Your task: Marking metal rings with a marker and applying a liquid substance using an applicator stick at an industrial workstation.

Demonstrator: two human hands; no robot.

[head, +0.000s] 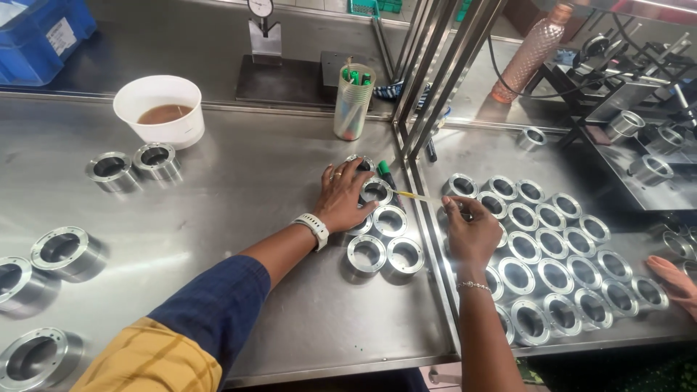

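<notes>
Left hand flat, steadying ring; right hand pinching thin stick, tip reaching into ring.

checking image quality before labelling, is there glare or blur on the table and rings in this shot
Head view: the steel table shows broad soft glare streaks; the metal rings by the right hand carry bright rim highlights but read sharp; the left hand casts a faint shadow; the far right corner is dim, and straight rails bow slightly towards the edges.
</notes>
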